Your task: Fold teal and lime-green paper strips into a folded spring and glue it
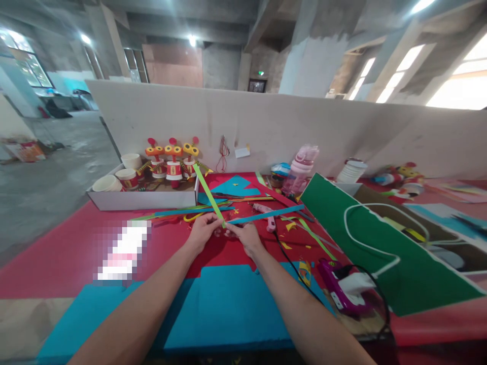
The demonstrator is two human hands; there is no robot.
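A green paper strip point(208, 192) and a blue paper strip point(268, 214) meet at an angle between my hands. My left hand point(203, 230) pinches the lower end of the green strip, which slants up and to the left. At the near end of the blue strip, my right hand point(243, 234) is closed with its index finger on the joint; the blue strip points right. Both hands are just above the red table cover point(228, 253). A pink glue gun point(269, 218) lies beyond my right hand, partly under the blue strip.
Blue sheets point(228, 309) cover the near edge. A white tray point(148, 200) with paper cups and several figures stands at the back left. On the right are a purple power strip point(340, 289), a cable and a green board point(373, 248).
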